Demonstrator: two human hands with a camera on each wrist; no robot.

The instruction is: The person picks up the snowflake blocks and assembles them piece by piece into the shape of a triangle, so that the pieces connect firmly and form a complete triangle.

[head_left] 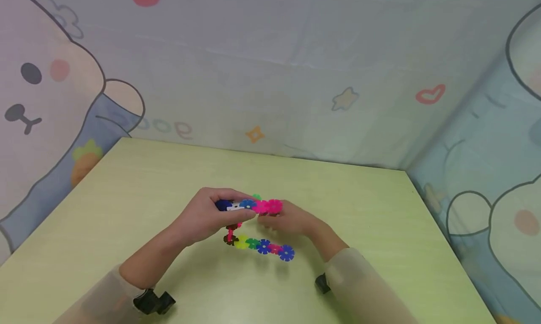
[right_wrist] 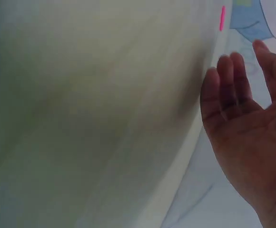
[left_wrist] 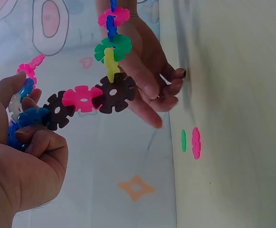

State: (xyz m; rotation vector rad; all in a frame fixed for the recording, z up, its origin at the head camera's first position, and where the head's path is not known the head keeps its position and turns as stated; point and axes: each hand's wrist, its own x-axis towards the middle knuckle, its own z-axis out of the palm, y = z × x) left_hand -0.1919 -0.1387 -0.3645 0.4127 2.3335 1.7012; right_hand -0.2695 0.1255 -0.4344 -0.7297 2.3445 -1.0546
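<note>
My left hand (head_left: 200, 218) pinches a chain of interlocking plastic snowflake discs (head_left: 252, 243) between thumb and fingers. The chain bends round in a loose U: dark blue, white, blue and pink discs lie along the fingers. In the left wrist view, dark brown discs (left_wrist: 113, 92) alternate with a pink one, followed by yellow, green, blue and pink discs. Behind the chain is my right hand (head_left: 291, 217), partly hidden in the head view. The right wrist view shows that hand's palm and loosely bent fingers (right_wrist: 226, 83) with nothing in them.
On the pale table (head_left: 338, 192) lie a loose green disc (left_wrist: 183, 140) and a loose pink disc (left_wrist: 196, 143), seen edge-on in the left wrist view. A cartoon-printed cloth (head_left: 274, 80) stands along the table's back and sides.
</note>
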